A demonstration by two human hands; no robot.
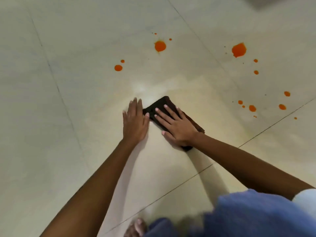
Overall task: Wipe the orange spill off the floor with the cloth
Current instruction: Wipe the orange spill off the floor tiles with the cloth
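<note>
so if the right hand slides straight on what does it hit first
The left hand, flat on the floor right beside the right hand's fingertips, at the cloth's edge.

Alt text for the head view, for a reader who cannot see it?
The right hand presses a folded dark brown cloth flat on the pale tiled floor; the left hand lies flat at its edge. Orange splashes lie beyond, unwiped.

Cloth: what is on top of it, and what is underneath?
The right hand lies flat on the cloth. The floor beneath is covered; any orange there cannot be seen.
</note>
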